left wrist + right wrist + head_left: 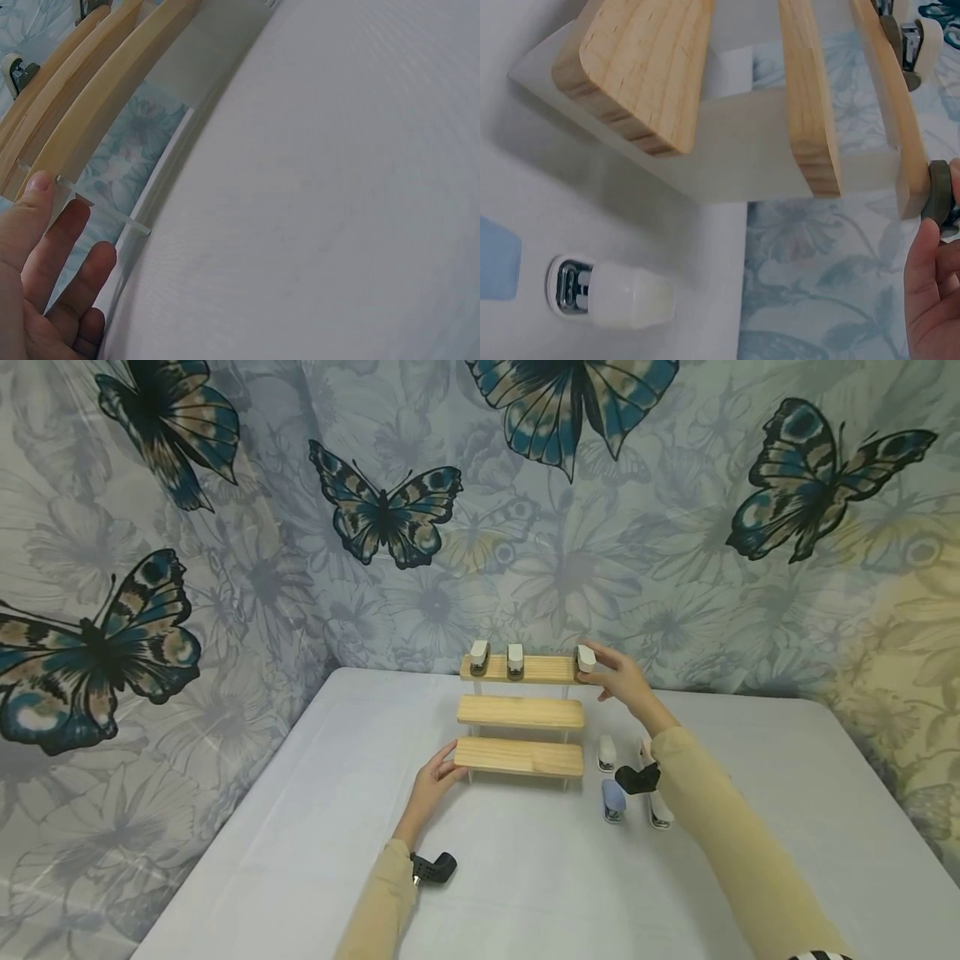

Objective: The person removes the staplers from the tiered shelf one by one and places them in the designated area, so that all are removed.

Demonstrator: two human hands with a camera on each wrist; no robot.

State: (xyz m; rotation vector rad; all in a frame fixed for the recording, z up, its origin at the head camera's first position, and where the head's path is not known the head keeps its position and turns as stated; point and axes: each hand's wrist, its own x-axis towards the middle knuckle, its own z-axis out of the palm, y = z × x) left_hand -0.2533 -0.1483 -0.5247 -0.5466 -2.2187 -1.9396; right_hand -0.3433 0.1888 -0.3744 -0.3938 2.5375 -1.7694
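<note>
A three-step display rack has wooden shelves (519,757) on clear supports. My left hand (433,787) holds the left end of its lowest shelf; in the left wrist view the thumb (39,184) rests at the board's end, with the fingers below it. My right hand (624,681) grips a small white-topped stapler (586,658) at the right end of the top shelf (546,669). In the right wrist view, that stapler's dark base (939,193) sits against the shelf's end, mostly covered by the fingers. Two matching staplers, one far left (479,656) and another nearer the middle (514,661), stand along the top shelf.
Right of the rack, a white stapler (607,753), a blue stapler (613,800) and another pale stapler (660,811) lie on the white table (525,877). The right forearm passes over this group. Behind the table hangs a butterfly-patterned cloth (435,610).
</note>
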